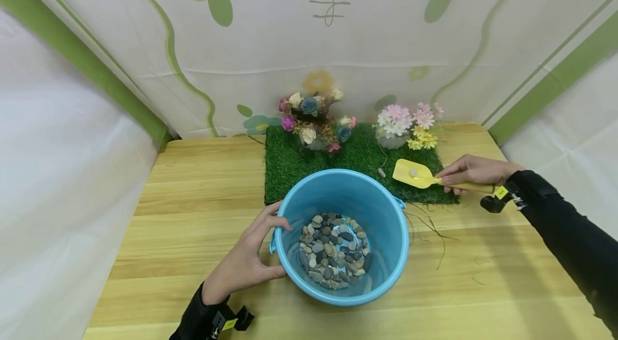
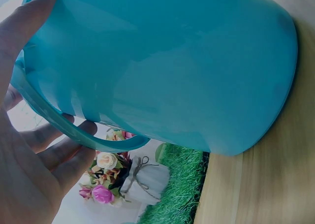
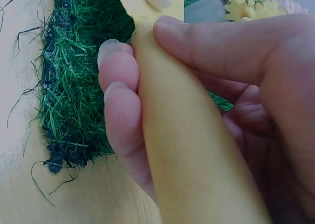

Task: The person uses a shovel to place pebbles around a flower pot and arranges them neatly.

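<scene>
Worktop (image 1: 193, 222) with turf mat (image 1: 289, 174). Left hand (image 1: 253, 251): finger hooked over rim of blue bucket (image 1: 386, 216), thumb against outer wall. Bucket at mat's near edge; mixed stones (image 1: 330, 246) on its bottom. Right hand (image 1: 473, 169): thumb and fingers wrapped round handle of yellow shovel (image 1: 427, 179), near mat's near right corner. Pale stone (image 1: 413, 172) on blade; blade-to-turf contact unclear. Second stone (image 1: 381, 172) just left of blade. Step in hand, by judgement: bearing stone on shovel. Next move calls for level blade, steadied bucket.
</scene>
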{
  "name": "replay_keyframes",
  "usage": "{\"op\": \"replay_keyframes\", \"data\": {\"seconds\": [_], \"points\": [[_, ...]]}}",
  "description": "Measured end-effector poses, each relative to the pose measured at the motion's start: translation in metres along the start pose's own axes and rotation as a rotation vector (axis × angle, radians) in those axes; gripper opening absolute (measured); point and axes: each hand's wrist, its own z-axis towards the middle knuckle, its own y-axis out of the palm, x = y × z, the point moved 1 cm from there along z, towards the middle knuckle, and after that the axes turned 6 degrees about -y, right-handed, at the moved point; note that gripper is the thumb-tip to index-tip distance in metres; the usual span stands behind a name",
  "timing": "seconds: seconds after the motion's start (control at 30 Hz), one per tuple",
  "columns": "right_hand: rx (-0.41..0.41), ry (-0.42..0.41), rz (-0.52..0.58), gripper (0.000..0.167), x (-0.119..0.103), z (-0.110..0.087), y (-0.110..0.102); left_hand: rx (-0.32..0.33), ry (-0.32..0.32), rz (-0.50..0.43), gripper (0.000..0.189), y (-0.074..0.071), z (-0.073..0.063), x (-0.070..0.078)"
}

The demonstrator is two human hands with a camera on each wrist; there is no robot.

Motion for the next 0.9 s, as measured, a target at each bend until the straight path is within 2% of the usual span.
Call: {"op": "replay_keyframes", "data": {"seconds": [0.43,0.77,0.9], "points": [[0.007,0.041,0.019,0.048,0.015,0.004,-0.005,-0.003,0.001,-0.009,0.054,0.000,0.000,-0.001],[0.026,0.053,-0.003,0.051,0.013,0.000,-0.006,0.000,0.016,-0.011,0.055,0.001,0.001,0.000],[0.039,0.035,-0.020,0.049,0.010,-0.002,-0.005,0.000,0.016,-0.014,0.055,0.000,0.001,-0.001]]}}
